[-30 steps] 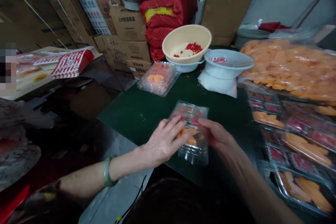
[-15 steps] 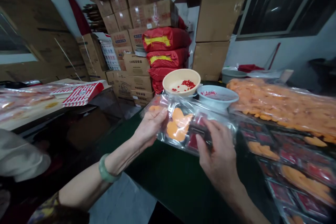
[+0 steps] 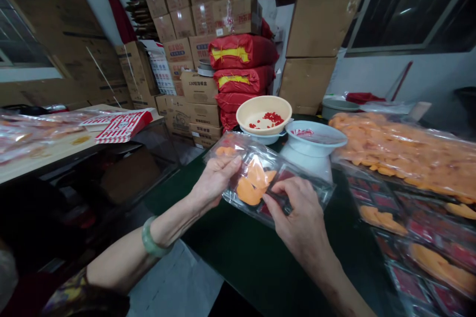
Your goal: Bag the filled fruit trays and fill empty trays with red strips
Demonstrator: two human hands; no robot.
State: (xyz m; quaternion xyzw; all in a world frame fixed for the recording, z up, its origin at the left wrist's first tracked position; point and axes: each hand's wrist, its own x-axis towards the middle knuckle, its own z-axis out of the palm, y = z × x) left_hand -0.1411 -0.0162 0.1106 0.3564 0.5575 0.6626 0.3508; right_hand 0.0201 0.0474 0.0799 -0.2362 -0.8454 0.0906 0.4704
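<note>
Holding up a light, flimsy, probably slippery clear plastic tray (image 3: 241,151) of orange pieces (image 3: 248,190) above the green desk (image 3: 238,252): narrow grip by left hand (image 3: 217,183) on the left edge, right hand (image 3: 297,208) fingers pressed on the near side; edges are judged the best hold.

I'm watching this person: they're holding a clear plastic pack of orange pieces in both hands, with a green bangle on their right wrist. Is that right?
Not quite: the green bangle sits on the left wrist, not the right, as the head view shows. The rest holds: the left hand and right hand both grip the clear plastic pack of orange pieces.
</note>
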